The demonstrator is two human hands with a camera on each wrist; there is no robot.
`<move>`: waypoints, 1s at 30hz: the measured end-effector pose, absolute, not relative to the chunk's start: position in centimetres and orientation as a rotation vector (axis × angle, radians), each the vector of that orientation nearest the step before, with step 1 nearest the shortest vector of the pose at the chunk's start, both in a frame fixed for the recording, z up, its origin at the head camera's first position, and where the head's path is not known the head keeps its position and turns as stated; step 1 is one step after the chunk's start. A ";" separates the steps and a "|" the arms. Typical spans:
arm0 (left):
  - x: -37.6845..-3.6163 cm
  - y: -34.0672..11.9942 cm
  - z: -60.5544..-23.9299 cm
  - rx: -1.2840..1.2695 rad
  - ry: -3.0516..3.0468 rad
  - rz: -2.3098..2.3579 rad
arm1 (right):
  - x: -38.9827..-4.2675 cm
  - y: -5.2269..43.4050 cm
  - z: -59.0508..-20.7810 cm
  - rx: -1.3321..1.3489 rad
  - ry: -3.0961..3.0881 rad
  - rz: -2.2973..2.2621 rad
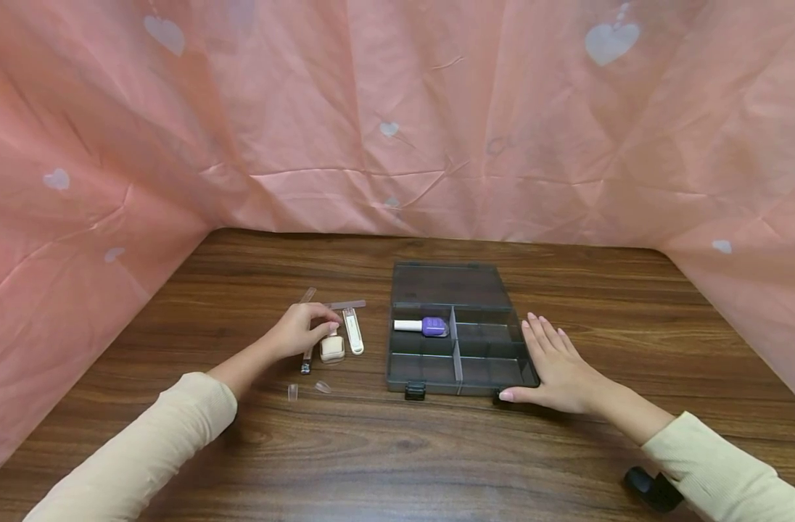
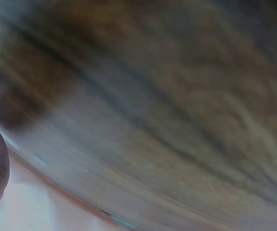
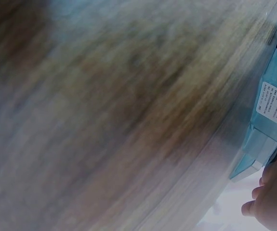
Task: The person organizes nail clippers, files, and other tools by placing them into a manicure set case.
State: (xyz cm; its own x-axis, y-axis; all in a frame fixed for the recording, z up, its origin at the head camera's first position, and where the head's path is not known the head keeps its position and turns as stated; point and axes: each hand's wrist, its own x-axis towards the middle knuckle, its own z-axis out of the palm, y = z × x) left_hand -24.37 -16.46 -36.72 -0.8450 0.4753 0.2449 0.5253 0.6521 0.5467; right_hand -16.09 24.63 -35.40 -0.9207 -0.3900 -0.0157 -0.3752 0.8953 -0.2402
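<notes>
My left hand point(image 1: 297, 331) is at a cream nail polish bottle point(image 1: 332, 349), its thumb and forefinger pinching around the cap. Beside the bottle lies a white nail clipper point(image 1: 353, 331). A slim tool with a metal end point(image 1: 306, 366) lies partly under the hand. To the right, a dark translucent divided box point(image 1: 459, 348) has its lid open toward the back. A purple nail polish bottle point(image 1: 434, 327) with a white cap lies in its back left compartment. Fingers straight, my right hand point(image 1: 563, 370) rests against the box's right side, thumb at the front corner.
Two small clear nail tips point(image 1: 293, 392) lie in front of the left hand. A thin pale strip point(image 1: 345, 304) lies behind the clipper. A black object point(image 1: 652, 489) is by the right sleeve. Pink curtain point(image 1: 397, 116) surrounds the wooden table point(image 1: 397, 457).
</notes>
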 end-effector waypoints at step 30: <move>-24.2 -18.8 -36.9 -0.880 -2.829 -0.975 | -16.2 24.6 -35.4 -0.601 2.992 -0.374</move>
